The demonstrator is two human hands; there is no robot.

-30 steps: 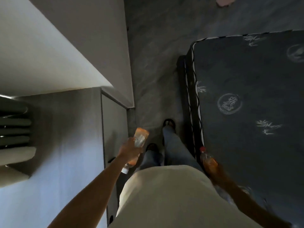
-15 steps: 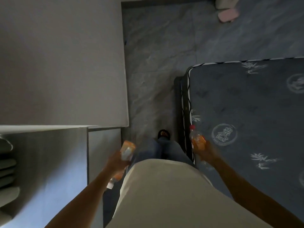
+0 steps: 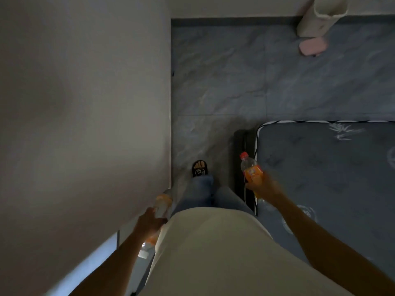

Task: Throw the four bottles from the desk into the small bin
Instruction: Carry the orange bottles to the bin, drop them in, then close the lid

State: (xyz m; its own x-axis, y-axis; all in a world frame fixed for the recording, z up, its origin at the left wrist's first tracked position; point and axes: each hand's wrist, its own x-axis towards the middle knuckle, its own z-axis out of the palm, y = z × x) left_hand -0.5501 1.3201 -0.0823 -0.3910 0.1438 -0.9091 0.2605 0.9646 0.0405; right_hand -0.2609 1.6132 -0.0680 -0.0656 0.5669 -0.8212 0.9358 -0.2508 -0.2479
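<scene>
My left hand (image 3: 149, 223) grips a clear bottle with an orange label (image 3: 162, 205), held at hip height beside the wall, its white cap pointing back toward me. My right hand (image 3: 264, 186) holds a second bottle of orange drink (image 3: 251, 169) with a red cap, upright and tilted forward, over the bed's edge. A small pale bin (image 3: 320, 16) stands on the floor at the far top right, partly cut off by the frame. The desk is not in view.
A white wall or cabinet side (image 3: 85, 103) fills the left. A dark mattress (image 3: 331, 167) on a black frame lies to the right. Grey tiled floor (image 3: 235, 82) runs ahead between them. A pink slipper (image 3: 313, 46) lies in front of the bin.
I have walked forward along the gap; the cabinet shelves have dropped out of view and the bin has come into view ahead. Both hands still hold their bottles, the right one raised slightly.
</scene>
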